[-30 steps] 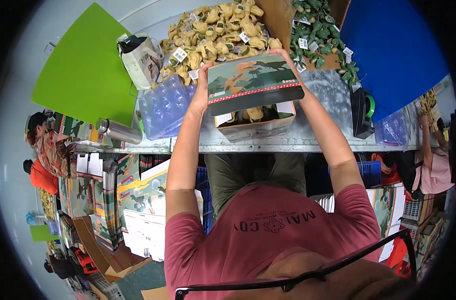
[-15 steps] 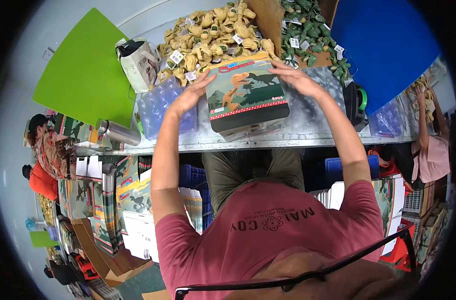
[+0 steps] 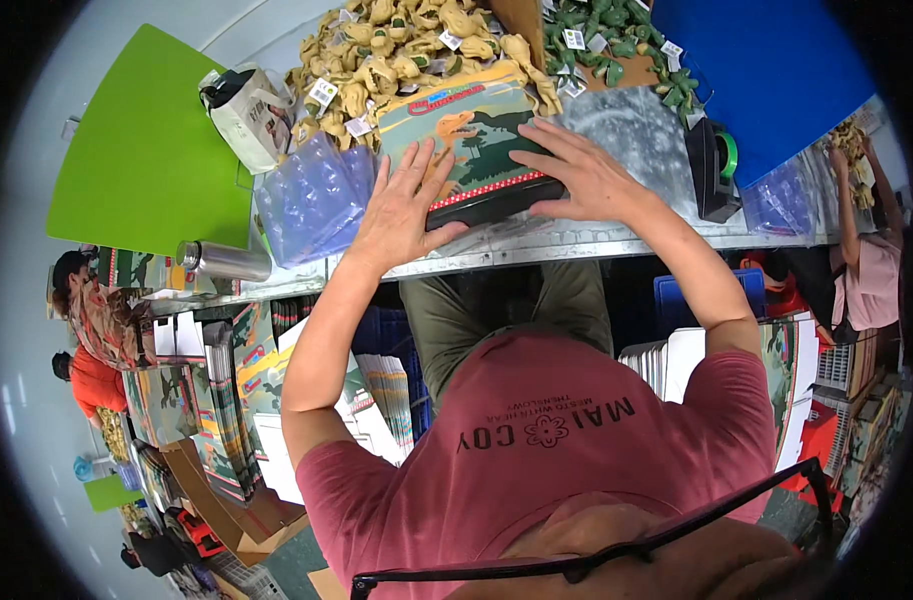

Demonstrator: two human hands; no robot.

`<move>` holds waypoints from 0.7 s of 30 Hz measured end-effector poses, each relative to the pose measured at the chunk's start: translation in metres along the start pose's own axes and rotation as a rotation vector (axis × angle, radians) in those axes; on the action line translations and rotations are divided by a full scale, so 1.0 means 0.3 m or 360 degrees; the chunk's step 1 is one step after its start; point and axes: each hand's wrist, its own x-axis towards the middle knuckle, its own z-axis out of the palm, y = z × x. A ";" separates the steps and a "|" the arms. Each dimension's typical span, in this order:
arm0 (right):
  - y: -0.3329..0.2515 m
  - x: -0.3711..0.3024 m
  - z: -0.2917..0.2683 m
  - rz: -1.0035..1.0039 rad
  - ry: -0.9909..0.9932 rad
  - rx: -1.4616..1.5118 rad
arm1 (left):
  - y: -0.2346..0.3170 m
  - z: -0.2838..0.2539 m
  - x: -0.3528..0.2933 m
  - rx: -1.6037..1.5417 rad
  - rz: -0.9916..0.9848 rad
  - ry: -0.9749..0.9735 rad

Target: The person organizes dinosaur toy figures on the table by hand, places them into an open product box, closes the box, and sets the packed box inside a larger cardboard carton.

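Observation:
A printed cardboard box [image 3: 481, 117] with dinosaur pictures, green with a yellow top edge, stands on the metal table [image 3: 641, 115] before me. My left hand [image 3: 401, 208] rests on its left front part, fingers spread over the printed face and thumb at the lower edge. On the right part lies my right hand [image 3: 584, 178], its fingers apart and its thumb near the front edge. Neither hand is closed around the box. Behind it is a heap of tan dinosaur toys [image 3: 376, 55] with white tags.
Clear plastic trays [image 3: 311, 195] and a white bag [image 3: 248, 120] stand left, near a steel flask [image 3: 226, 260]. Green toys [image 3: 611, 35] lie at the back right, by a black tape dispenser [image 3: 711, 175]. Flat printed boxes [image 3: 221, 400] are stacked below. Co-workers sit at both sides.
My hands have moved from the box's far side edges toward its front, and now lie flat on its printed face. The view has shifted slightly.

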 end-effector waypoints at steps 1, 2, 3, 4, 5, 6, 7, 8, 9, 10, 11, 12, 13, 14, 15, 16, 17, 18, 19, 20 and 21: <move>-0.001 -0.002 0.007 0.0002 0.0005 -0.0064 | -0.001 0.015 -0.005 -0.0006 -0.0002 -0.0010; -0.003 0.003 0.010 -0.0007 0.0020 -0.0095 | -0.010 0.028 -0.006 0.0018 0.0040 0.0013; -0.004 0.007 0.010 -0.0009 0.0021 -0.0090 | -0.020 0.036 -0.007 0.0044 0.0081 0.0037; -0.004 0.011 0.008 -0.0025 0.0020 -0.0086 | -0.034 0.038 -0.009 0.0048 0.0077 0.0034; -0.005 0.008 0.008 -0.0032 0.0017 -0.0085 | -0.042 0.038 -0.007 0.0042 0.0103 -0.0002; -0.005 0.006 0.010 -0.0028 0.0016 -0.0082 | -0.046 0.038 -0.007 0.0038 0.0128 -0.0037; -0.005 0.006 0.013 -0.0036 0.0032 -0.0099 | -0.048 0.036 -0.008 0.0036 0.0128 -0.0040; -0.004 0.006 0.014 -0.0046 0.0046 -0.0116 | -0.044 0.024 -0.005 0.0021 0.0111 -0.0075; -0.007 0.005 0.012 -0.0048 0.0044 -0.0113 | -0.038 0.011 -0.002 0.0007 0.0093 -0.0109; -0.013 0.004 0.008 -0.0063 0.0058 -0.0130 | -0.021 -0.002 -0.004 0.0006 0.0088 -0.0110; -0.016 0.003 0.004 -0.0072 0.0073 -0.0151 | 0.011 -0.023 -0.004 0.0074 0.0112 -0.0036; -0.017 0.002 0.003 -0.0071 0.0071 -0.0151 | 0.028 -0.032 -0.004 0.0142 0.0135 0.0039; -0.017 0.001 0.002 -0.0088 0.0119 -0.0158 | 0.024 -0.024 -0.005 0.0140 0.0136 0.0039; -0.018 0.006 0.003 -0.0114 0.0170 -0.0161 | 0.017 -0.019 -0.011 0.0142 0.0149 0.0072; -0.019 0.013 0.000 -0.0120 0.0172 -0.0157 | 0.010 -0.018 -0.014 0.0145 0.0162 0.0106; -0.020 0.023 -0.005 -0.0146 0.0251 -0.0139 | -0.002 -0.023 -0.016 0.0150 0.0156 0.0104; -0.016 0.026 -0.011 -0.0166 0.0325 -0.0126 | -0.011 -0.032 -0.008 0.0094 0.0157 0.0079; -0.013 0.027 -0.015 -0.0164 0.0321 -0.0126 | -0.015 -0.039 -0.002 0.0038 0.0157 0.0053; -0.010 0.028 -0.018 -0.0155 0.0357 -0.0113 | -0.014 -0.042 0.002 0.0034 0.0157 0.0053; -0.008 0.031 -0.020 -0.0147 0.0394 -0.0098 | -0.014 -0.048 0.006 0.0004 0.0132 0.0033; -0.007 0.031 -0.019 -0.0148 0.0393 -0.0096 | -0.014 -0.050 0.009 -0.0027 0.0107 0.0013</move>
